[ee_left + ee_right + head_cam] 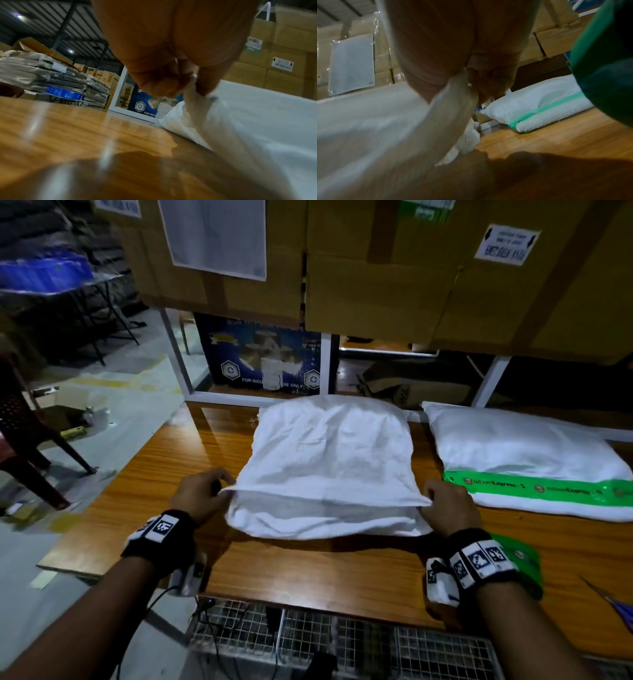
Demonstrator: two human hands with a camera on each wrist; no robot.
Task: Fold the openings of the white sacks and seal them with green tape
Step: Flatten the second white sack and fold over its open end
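A filled white sack (329,450) lies on the wooden table (308,573) in front of me, its opening toward me and lifted off the wood. My left hand (205,491) pinches the left corner of the opening (193,86). My right hand (445,501) pinches the right corner (464,89). Between the hands the edge is stretched taut, with the flap hanging below it. A second white sack (524,453) lies to the right, its folded end closed by a strip of green printed tape (534,487) (544,109). A green roll of tape (524,570) (604,75) sits around my right wrist.
Cardboard boxes (376,268) stand stacked on a white-framed rack behind the table. A blue printed box (263,354) sits under it. The table's left edge drops to the floor, where a dark chair (24,433) stands. A wire mesh shelf (342,642) lies below the near edge.
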